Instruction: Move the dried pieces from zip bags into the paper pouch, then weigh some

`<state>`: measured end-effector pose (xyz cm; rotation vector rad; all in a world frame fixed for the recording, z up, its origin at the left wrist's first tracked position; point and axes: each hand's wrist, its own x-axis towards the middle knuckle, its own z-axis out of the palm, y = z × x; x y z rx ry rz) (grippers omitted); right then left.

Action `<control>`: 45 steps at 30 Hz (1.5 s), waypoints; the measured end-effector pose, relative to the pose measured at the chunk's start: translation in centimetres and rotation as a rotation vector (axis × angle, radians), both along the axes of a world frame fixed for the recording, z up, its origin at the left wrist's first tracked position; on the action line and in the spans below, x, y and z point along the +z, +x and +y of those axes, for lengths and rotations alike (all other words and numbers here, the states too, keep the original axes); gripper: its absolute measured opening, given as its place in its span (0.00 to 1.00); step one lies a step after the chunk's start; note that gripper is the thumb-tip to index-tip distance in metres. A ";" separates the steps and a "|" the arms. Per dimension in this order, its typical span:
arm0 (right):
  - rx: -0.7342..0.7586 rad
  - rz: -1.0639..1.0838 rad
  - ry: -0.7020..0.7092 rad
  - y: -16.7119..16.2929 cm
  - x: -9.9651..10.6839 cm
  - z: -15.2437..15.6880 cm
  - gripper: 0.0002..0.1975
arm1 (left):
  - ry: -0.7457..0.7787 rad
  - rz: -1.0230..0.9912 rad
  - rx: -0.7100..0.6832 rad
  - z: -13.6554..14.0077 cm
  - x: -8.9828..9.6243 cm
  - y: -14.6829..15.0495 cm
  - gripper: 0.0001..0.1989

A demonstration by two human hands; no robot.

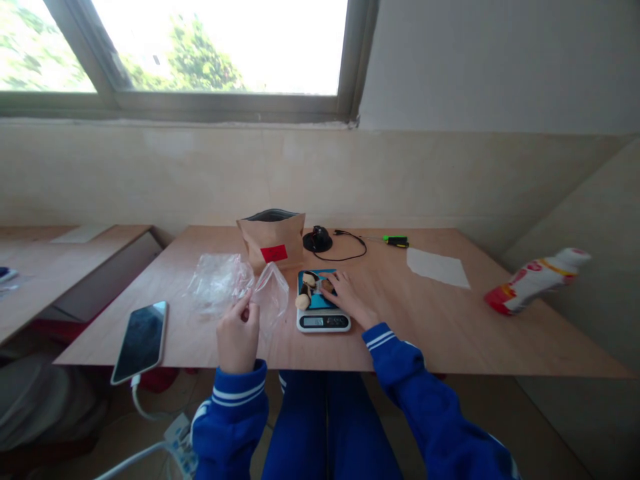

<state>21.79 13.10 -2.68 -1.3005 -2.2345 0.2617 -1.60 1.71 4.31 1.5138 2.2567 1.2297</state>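
Note:
A pinch of my left hand (239, 337) holds the edge of a clear plastic bag (271, 297), which stands partly opened out to the right of the fingers. My right hand (349, 299) reaches over a small digital kitchen scale (325, 312), its fingers curled round a brown piece that looks like a dried mushroom (327, 287). Several more dried mushrooms (304, 297), pale-stemmed and dark-capped, lie on the left of the scale's blue platform. The fingers partly hide what lies on the right side. The digits on the display are too small to read.
Behind the scale stands an open brown paper pouch (270, 240) with a red label. More clear plastic bags (217, 283) lie to the left, near a phone (141, 340) on a cable. Beyond are a black round-based device (318, 240), a screwdriver (395, 241), paper (437, 267) and a bottle (535, 281).

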 end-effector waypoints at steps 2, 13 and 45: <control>-0.034 0.030 0.012 0.0 -0.4 0.3 0.19 | 0.006 0.027 -0.009 0.6 0.1 0.1 0.21; -0.200 0.923 -0.062 -3.8 4.9 -0.6 0.13 | -0.070 0.104 -0.090 3.8 0.5 1.8 0.19; -0.104 0.079 -0.267 -5.9 2.0 10.0 0.06 | 0.080 -0.389 -0.173 4.5 -2.3 -1.0 0.29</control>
